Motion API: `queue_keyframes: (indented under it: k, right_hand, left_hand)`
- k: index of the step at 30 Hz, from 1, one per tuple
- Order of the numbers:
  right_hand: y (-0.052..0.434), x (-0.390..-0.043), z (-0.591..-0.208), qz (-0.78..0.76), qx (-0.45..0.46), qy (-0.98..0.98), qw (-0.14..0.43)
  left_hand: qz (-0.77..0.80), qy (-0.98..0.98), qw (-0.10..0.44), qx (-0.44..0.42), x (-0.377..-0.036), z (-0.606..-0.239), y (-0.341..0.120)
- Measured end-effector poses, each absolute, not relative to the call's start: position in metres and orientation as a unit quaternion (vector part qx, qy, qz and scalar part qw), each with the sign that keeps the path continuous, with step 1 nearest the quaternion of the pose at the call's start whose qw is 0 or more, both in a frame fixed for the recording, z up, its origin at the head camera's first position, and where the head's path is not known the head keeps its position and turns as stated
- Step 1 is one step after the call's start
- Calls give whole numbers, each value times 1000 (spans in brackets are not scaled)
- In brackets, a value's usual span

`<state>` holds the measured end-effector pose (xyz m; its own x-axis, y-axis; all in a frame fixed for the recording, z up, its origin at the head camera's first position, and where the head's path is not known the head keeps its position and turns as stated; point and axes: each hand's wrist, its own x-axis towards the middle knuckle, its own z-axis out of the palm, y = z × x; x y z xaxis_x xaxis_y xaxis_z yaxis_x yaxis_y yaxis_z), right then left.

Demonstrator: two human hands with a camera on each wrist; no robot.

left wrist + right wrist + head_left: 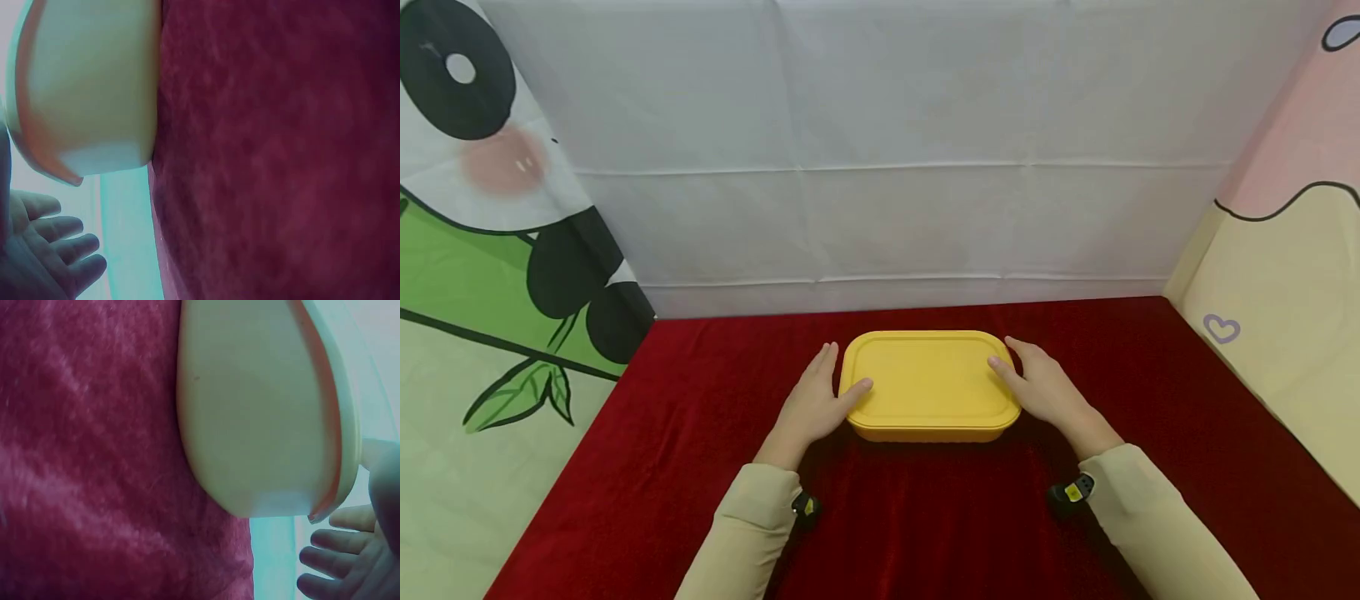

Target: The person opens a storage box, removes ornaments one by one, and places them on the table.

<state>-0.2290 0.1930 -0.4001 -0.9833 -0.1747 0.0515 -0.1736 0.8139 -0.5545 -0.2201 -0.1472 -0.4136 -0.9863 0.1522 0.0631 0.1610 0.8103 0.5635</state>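
Observation:
A yellow rectangular box with rounded corners [925, 435] stands on the red cloth, its yellow lid [934, 379] on top. My left hand [815, 407] is at its left side, thumb over the lid's edge and the other fingers straight. On the opposite side is my right hand [1047, 385], its thumb also over the lid and fingers extended. Both wrist views show the box's side wall [94, 94] resting on the cloth, with spread fingers [331, 559] beside and apart from the wall. Whether the thumbs press on the lid is hard to tell.
Red velvet cloth [895, 525] covers the table, with folds near the front. A white creased sheet [910, 225] hangs behind it. Printed cartoon sheets stand on the left [490, 292] and right [1285, 317]. Each wrist wears a small black device [1070, 493].

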Motion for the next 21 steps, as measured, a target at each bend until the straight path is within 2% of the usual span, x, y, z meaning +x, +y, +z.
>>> queue_keyframes:
  k: [21]
  right_hand:
    - [194, -218, -395, -390, -23, 920, 32]
  left_hand:
    - [-426, -903, -30, -43, -214, -408, -141]
